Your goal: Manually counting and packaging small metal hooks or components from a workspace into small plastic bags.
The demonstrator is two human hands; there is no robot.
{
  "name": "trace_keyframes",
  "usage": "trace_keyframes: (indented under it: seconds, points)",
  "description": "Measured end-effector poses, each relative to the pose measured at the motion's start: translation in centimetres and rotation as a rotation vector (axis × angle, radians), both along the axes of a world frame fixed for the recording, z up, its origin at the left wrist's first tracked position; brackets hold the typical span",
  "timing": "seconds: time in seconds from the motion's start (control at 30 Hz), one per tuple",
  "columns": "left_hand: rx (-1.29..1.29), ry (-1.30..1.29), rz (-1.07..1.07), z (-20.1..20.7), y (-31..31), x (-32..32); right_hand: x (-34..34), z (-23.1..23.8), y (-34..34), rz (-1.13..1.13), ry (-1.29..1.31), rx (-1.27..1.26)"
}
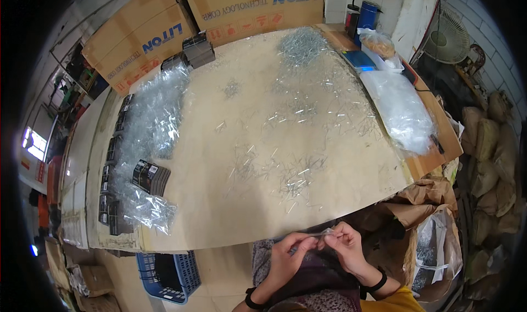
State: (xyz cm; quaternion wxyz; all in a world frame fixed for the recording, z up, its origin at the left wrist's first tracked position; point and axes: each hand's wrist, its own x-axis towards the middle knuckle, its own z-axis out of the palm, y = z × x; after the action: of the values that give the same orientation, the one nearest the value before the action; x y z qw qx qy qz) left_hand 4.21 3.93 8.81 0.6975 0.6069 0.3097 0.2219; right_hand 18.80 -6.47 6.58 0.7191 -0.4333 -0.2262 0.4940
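Note:
Just off the table's near edge, above my lap, both hands are closed in a pinch close together. My left hand (pixel 289 254) and my right hand (pixel 347 247) grip a small, shiny, see-through piece (pixel 328 232), which looks like thin plastic film. Fingers cover most of it, so its full shape cannot be made out. Nearest to them on the table (pixel 219 202) lie scattered thin, shiny pin-like pieces (pixel 296 185). A bigger heap of such pieces (pixel 303 45) sits at the far side.
Clear plastic bags (pixel 156 114) cover the table's left side, with a stack of dark printed cards (pixel 151 177) among them. Cardboard boxes (pixel 252 10) stand behind. At right are a scale (pixel 358 60) and a bag of white film (pixel 401 111). A blue basket (pixel 189 273) sits below.

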Motion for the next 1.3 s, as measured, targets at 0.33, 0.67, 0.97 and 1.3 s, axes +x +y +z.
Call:
trace_keyframes:
  seconds: [0.33, 0.67, 0.97, 1.3]
  points:
    - [0.607, 0.094, -0.067, -0.9, 0.3, -2.4, 1.9, -0.4, -0.1, 0.398, -0.412, -0.110]
    - [0.559, 0.000, 0.060, -1.8, -0.8, -3.0, 1.1, -0.5, -1.1, 0.255, -0.375, -0.260]
    - [-0.027, 0.253, -0.205, -2.9, -1.5, -3.8, 0.5, -0.5, -1.2, 0.367, -0.244, -0.422]
    - [0.360, 0.468, -0.432, -9.3, -1.2, -6.0, 1.6, -8.2, -4.0, 0.550, -1.090, -0.345]
